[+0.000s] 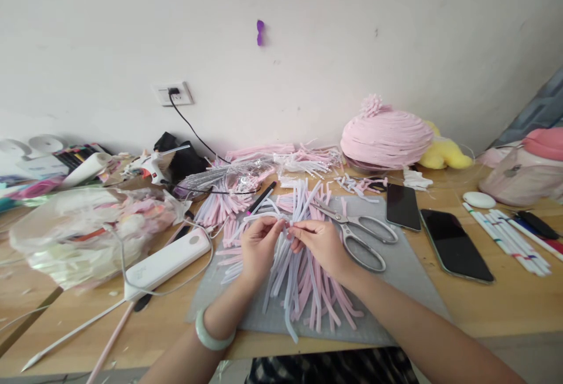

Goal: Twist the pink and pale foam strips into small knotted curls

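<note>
My left hand (260,248) and my right hand (320,244) meet fingertip to fingertip above a grey mat (411,290). Both are closed in a pinch on a pale pipe cleaner, mostly hidden by the fingers. Under and around them lies a loose heap of pink and pale blue pipe cleaners (323,296), fanning out toward the front edge. Large grey-handled scissors (360,237) rest just right of my right hand, blades pointing at the heap. Beyond my left hand lies a dark marker (261,197) with a purple end.
Two phones (457,244) and several white markers (505,237) lie at right. Behind stands a pink domed piece (387,138) beside a yellow plush (444,152). A white corded device (167,264), a plastic bag of scraps (88,231) and a glue gun (152,167) occupy the left.
</note>
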`<act>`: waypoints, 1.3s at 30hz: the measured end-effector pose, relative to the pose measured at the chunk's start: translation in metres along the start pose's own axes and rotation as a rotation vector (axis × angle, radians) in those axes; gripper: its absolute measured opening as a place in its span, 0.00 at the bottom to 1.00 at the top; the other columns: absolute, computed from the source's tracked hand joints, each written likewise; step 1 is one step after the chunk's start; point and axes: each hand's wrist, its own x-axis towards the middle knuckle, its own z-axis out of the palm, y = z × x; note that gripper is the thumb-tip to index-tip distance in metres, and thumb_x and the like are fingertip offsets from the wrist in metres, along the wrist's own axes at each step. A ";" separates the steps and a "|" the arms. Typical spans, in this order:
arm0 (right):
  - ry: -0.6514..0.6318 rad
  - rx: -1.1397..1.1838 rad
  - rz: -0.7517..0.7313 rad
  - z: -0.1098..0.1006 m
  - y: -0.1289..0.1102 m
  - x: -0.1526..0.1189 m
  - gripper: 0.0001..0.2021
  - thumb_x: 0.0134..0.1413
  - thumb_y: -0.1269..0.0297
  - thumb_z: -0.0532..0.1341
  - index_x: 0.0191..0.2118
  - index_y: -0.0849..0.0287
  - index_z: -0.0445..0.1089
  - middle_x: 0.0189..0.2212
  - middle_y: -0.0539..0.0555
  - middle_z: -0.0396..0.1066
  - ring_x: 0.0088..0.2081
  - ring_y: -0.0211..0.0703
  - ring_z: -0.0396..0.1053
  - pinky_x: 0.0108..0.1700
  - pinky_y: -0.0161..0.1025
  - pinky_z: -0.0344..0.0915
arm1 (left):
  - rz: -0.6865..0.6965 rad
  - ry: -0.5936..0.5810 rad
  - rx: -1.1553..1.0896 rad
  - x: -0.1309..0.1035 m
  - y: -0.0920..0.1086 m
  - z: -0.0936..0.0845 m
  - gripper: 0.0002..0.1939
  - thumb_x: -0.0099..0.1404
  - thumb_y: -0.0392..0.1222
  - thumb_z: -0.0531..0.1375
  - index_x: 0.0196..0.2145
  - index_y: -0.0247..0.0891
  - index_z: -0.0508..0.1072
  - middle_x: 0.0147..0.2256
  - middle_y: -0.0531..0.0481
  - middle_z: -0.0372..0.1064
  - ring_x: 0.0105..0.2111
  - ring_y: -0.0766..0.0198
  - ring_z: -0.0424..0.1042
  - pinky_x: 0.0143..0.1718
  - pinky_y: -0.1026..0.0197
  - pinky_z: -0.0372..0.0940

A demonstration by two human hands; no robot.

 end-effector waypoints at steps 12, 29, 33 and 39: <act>-0.027 -0.106 0.045 -0.005 -0.005 0.002 0.07 0.43 0.65 0.60 0.25 0.62 0.73 0.13 0.47 0.65 0.16 0.33 0.61 0.22 0.31 0.59 | 0.129 -0.106 0.216 0.000 -0.009 -0.006 0.04 0.53 0.39 0.60 0.25 0.36 0.70 0.23 0.54 0.68 0.25 0.68 0.66 0.30 0.66 0.61; 0.015 0.040 -0.007 -0.004 -0.005 0.000 0.06 0.43 0.63 0.60 0.28 0.61 0.68 0.18 0.47 0.65 0.18 0.31 0.61 0.20 0.30 0.59 | 0.050 -0.103 0.147 0.000 -0.005 -0.005 0.04 0.51 0.39 0.61 0.23 0.36 0.71 0.22 0.54 0.67 0.25 0.67 0.65 0.29 0.65 0.60; 0.044 0.111 -0.049 -0.003 -0.002 0.000 0.11 0.43 0.64 0.61 0.33 0.58 0.60 0.19 0.44 0.66 0.18 0.31 0.61 0.20 0.29 0.59 | -0.015 -0.123 0.130 -0.001 -0.005 -0.002 0.04 0.51 0.39 0.61 0.23 0.36 0.71 0.22 0.53 0.67 0.24 0.67 0.65 0.30 0.65 0.60; 0.036 0.063 -0.093 -0.004 0.000 0.001 0.10 0.44 0.62 0.61 0.28 0.57 0.57 0.20 0.45 0.65 0.18 0.32 0.62 0.22 0.30 0.59 | -0.155 -0.119 -0.052 -0.001 -0.004 0.001 0.09 0.48 0.42 0.63 0.24 0.35 0.69 0.21 0.55 0.65 0.23 0.69 0.63 0.26 0.67 0.59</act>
